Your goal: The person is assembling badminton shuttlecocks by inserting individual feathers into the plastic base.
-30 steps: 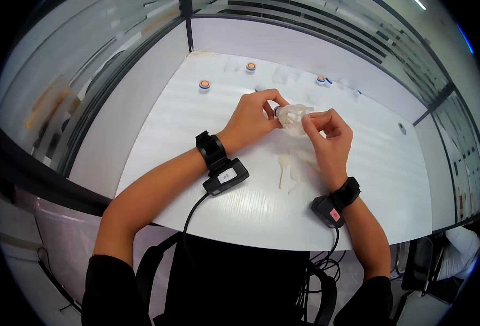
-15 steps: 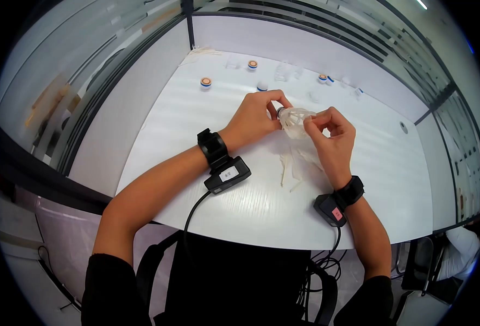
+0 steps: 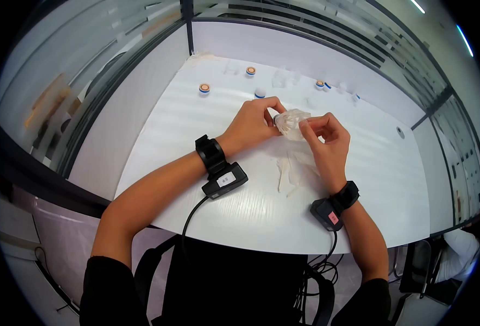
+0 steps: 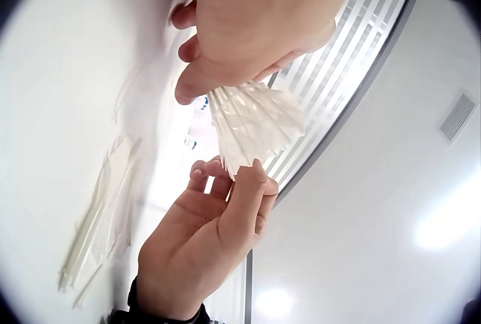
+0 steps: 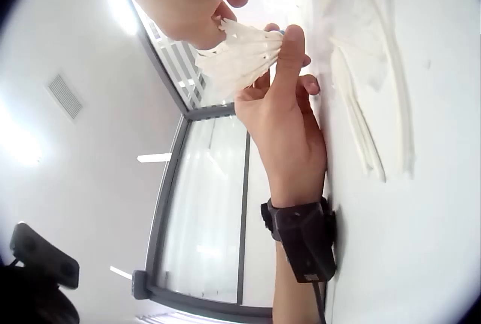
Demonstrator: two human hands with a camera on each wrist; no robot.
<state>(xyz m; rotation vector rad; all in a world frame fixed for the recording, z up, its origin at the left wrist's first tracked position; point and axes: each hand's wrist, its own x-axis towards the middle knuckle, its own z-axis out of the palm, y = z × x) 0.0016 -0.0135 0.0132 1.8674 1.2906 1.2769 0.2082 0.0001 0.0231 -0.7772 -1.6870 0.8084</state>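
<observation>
A white shuttlecock (image 3: pixel 291 123) is held above the table between both hands, its cork end toward the left and its feather skirt toward the right. My left hand (image 3: pixel 251 124) pinches it at the cork end with thumb and fingers. With thumb and index finger, my right hand (image 3: pixel 331 142) pinches the outer edge of the skirt. In the left wrist view the spread feathers (image 4: pixel 255 125) show between the two hands. Loose white feathers (image 5: pixel 353 110) lie on the table below, beside the right hand.
Toward the back of the white table (image 3: pixel 185 125) stand several small round pieces with blue bands, among them one with an orange-ringed top (image 3: pixel 204 88) at the left. Clear plastic pieces (image 3: pixel 279 77) lie near the back partition (image 3: pixel 305 49). Low walls enclose the table.
Both hands keep their holds on the shuttlecock and have barely moved. Its skirt shows a slightly different side, and the head view has tilted a little.
</observation>
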